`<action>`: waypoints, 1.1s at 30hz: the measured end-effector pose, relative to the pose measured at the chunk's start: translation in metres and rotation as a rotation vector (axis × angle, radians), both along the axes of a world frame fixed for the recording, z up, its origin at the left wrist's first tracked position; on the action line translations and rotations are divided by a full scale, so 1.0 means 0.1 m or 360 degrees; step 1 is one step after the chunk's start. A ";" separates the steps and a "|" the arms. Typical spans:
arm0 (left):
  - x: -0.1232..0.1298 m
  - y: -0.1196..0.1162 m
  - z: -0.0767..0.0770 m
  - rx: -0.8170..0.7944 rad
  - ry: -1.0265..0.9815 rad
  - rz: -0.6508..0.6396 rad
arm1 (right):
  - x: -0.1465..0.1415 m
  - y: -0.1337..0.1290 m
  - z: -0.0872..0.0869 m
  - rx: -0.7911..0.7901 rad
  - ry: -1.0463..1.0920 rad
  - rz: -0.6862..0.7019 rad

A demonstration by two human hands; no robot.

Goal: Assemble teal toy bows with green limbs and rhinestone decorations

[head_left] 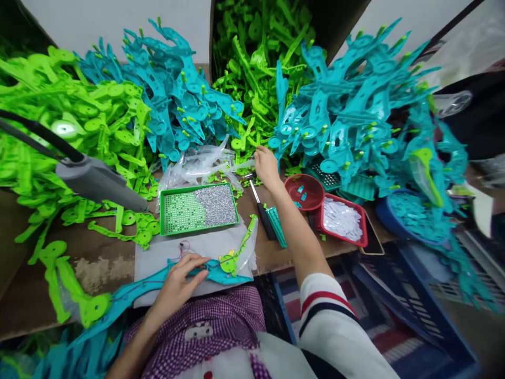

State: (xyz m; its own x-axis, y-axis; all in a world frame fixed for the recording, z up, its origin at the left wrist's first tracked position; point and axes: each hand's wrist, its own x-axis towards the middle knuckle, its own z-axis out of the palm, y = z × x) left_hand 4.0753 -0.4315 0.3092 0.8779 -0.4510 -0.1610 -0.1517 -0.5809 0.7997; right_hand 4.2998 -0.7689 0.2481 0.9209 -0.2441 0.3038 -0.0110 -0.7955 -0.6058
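Observation:
My left hand (184, 276) rests over a long turquoise plastic part (224, 272) in front of my lap, thumb and fingers closing on its middle where thin dark wires run. A lime-green leg-shaped piece (230, 263) is attached near the right end of this part, and another lime-green leg (74, 295) sits by its left end. My right hand (266, 166) reaches far forward to the edge of the green pile, beside translucent strips (201, 163). Its fingers are curled together, and whatever they hold is hidden.
Small metal screws fill part of a green tray (161, 213). A black-handled hammer (265, 218) lies near a red bowl (303, 179) and a red basket (365, 226) of white pieces. Heaps of lime-green parts (79, 121) and turquoise parts (343, 105) line the back. A grey tool (94, 181) hangs left.

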 end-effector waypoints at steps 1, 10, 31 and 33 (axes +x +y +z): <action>0.02 -0.03 0.00 -0.0036 0.0005 -0.0023 | -0.17 0.01 0.01 0.0043 -0.0046 -0.0027; 0.43 -0.77 0.10 -0.0519 0.0008 0.0106 | -1.09 0.27 0.09 0.1488 -0.0341 -0.0109; 0.81 -0.66 0.12 -0.0878 0.0172 0.0678 | -2.49 0.22 0.14 0.2144 0.0350 0.0384; 0.73 -0.55 0.11 -0.0937 0.0212 0.0827 | -2.39 0.20 0.11 0.2039 0.0325 0.0479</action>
State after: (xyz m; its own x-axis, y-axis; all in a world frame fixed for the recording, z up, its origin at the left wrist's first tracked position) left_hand 4.1480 -0.4866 0.3205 0.9893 -0.0327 -0.1421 0.1412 -0.0273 0.9896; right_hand 4.0613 -0.7489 0.2595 0.9903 -0.0321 -0.1349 -0.1158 0.3440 -0.9318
